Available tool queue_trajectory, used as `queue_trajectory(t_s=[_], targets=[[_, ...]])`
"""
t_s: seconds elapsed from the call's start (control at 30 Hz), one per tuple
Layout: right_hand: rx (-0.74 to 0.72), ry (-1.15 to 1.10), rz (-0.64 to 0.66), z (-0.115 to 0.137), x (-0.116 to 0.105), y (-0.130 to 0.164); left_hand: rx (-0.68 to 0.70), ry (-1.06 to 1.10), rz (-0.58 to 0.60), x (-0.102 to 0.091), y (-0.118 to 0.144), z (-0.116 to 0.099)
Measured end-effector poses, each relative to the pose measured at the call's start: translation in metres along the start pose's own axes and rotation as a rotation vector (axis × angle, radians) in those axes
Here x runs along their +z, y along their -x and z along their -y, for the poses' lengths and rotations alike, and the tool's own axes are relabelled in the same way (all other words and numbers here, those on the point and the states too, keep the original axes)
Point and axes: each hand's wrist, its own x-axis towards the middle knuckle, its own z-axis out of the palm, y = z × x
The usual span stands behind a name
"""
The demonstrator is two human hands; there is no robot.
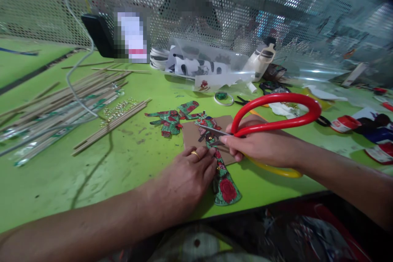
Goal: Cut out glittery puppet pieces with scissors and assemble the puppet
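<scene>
My right hand (256, 141) grips scissors (276, 127) with one large red handle loop and one yellow loop. Their blades (216, 131) are parted over a painted paper-like figure (229, 188), green and red with rose patterns and small gold fasteners. My left hand (192, 176), a ring on one finger, has its fingers bent and pressed on the figure's middle, hiding part of it. Beneath the figure's upper part lies a brown cardboard square (192, 137). Just left of the card are loose painted pieces (170, 120) in the same colours.
Bundled wooden sticks (112, 127), gold fasteners (118, 108) and a white cable (69, 77) are on the left. A clear plastic tray (211, 59) and a phone-like screen (133, 37) stand before the perforated metal screen (39, 8). Red-lidded jars (345, 123) are at right.
</scene>
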Motion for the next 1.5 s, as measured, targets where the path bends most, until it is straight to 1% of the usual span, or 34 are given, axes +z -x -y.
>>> queue_trajectory(t_s=[0.3,0.47,0.7,0.87,1.0,1.2,1.5], targets=[[-0.024,0.004,0.031,0.0003,0.0002,-0.0011,0.005,-0.013,-0.001,0.0002,0.0001,-0.0004],[-0.014,-0.022,0.016,0.0027,0.0006,-0.0003,0.006,-0.013,-0.014,-0.0017,-0.0005,-0.0011],[0.02,0.028,0.004,0.0054,0.0009,0.0033,0.009,-0.018,-0.011,-0.0004,0.0001,-0.0004],[0.009,0.045,0.03,0.0059,0.0009,0.0047,0.008,-0.019,-0.017,-0.0002,-0.0004,-0.0007],[0.001,0.03,0.008,0.0038,0.0008,0.0027,0.012,-0.011,-0.026,-0.0007,-0.0011,-0.0006],[-0.003,0.068,-0.044,0.0032,0.0009,0.0018,0.015,-0.003,-0.006,-0.0019,-0.0015,-0.001],[0.017,0.035,0.01,0.0049,0.0014,0.0026,0.01,-0.006,-0.02,-0.0012,-0.0026,-0.001]])
